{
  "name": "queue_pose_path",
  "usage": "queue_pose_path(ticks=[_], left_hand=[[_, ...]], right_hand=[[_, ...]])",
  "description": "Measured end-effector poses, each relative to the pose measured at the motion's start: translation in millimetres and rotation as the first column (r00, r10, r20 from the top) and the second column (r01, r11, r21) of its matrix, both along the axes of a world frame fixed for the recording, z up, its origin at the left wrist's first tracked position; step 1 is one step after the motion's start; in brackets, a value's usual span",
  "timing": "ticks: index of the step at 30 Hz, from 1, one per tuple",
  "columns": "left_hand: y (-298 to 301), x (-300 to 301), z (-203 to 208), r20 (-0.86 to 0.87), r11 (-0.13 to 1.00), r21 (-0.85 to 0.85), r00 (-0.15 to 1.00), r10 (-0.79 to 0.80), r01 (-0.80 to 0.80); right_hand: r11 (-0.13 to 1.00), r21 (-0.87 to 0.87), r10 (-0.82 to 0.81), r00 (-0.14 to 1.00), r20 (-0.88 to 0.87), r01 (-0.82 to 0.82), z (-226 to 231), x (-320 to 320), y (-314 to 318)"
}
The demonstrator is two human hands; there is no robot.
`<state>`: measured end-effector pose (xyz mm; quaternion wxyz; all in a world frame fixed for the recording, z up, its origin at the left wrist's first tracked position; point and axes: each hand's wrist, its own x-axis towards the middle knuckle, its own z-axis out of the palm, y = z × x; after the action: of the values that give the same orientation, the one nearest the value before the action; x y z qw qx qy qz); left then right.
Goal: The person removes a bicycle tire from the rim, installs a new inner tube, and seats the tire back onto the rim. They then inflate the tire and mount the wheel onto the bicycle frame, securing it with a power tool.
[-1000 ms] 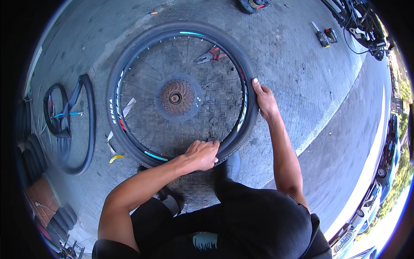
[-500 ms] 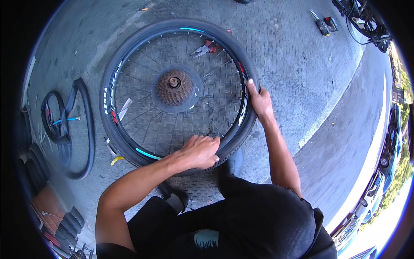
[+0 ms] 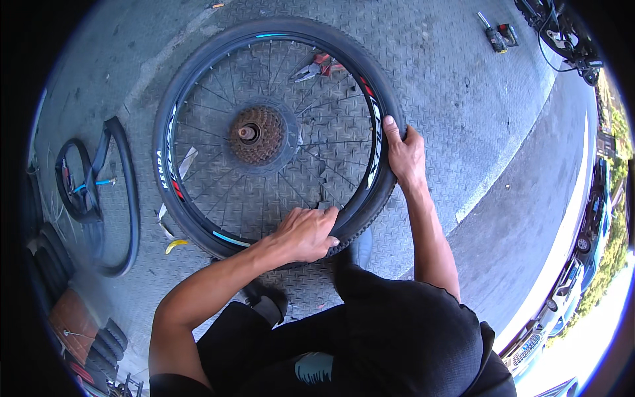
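Note:
A bicycle wheel [image 3: 291, 28] with a black tyre is held at a tilt above the floor, its rusty sprocket cluster [image 3: 254, 149] facing up. My left hand [image 3: 307, 233] is closed over the tyre and rim on the near side, fingers curled inward across the edge. On the right side my right hand [image 3: 406, 153] grips the tyre, thumb on top; its other fingers are partly hidden. Through the spokes, red-handled pliers [image 3: 311, 70] show on the floor beyond the hub.
A black inner tube [image 3: 133, 198] lies looped at the left. Near the wheel's lower left is a yellow strip [image 3: 176, 246]. A cordless drill [image 3: 495, 38] lies far right, by part of a bicycle [image 3: 562, 41]. Tyres [image 3: 56, 264] stand at the left edge; parked cars line the right.
The wheel has tilted a little more, its far edge rising and the hub shifting left in view. It has also turned slightly. My right hand moved slightly right with the tyre; both hands keep their grip.

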<state>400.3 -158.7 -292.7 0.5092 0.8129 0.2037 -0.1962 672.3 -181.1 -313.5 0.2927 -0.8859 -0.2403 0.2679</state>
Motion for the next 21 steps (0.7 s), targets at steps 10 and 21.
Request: queue_pose_path(ticks=[10, 21], left_hand=[[-5, -2, -10, 0.083, 0.998, 0.054, 0.996, -0.034, 0.029], [-1, -30, -22, 0.075, 0.974, 0.091, 0.974, -0.212, 0.205]], right_hand=[[0.982, 0.098, -0.139, 0.967, -0.215, 0.163, -26, 5, -3], [0.993, 0.115, 0.024, 0.867, -0.497, 0.038, -20, 44, 41]])
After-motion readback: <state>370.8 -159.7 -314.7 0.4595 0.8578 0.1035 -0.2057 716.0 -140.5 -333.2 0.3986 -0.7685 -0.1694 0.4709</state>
